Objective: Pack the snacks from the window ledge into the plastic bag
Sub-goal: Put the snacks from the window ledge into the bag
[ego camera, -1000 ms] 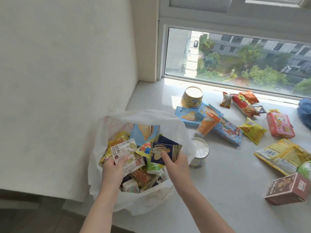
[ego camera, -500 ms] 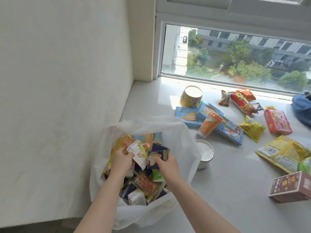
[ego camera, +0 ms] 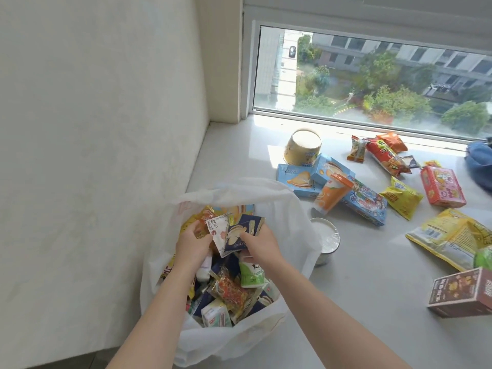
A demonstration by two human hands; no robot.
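Your hands are together inside the plastic bag [ego camera: 287, 209] on the window ledge [ego camera: 346, 302]: left hand [ego camera: 191, 243] pinches a white tea sachet [ego camera: 215, 230], right hand [ego camera: 259, 242] a navy biscuit packet [ego camera: 239, 233]. Both look light, crinkly and slippery; hold them by the edges. Still out: two blue boxes [ego camera: 295, 179], one orange cup [ego camera: 331, 194], one brown box [ego camera: 463, 295]

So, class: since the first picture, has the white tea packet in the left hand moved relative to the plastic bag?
Yes. The white tea packet has tilted upright and gone deeper into the plastic bag, toward its far rim.
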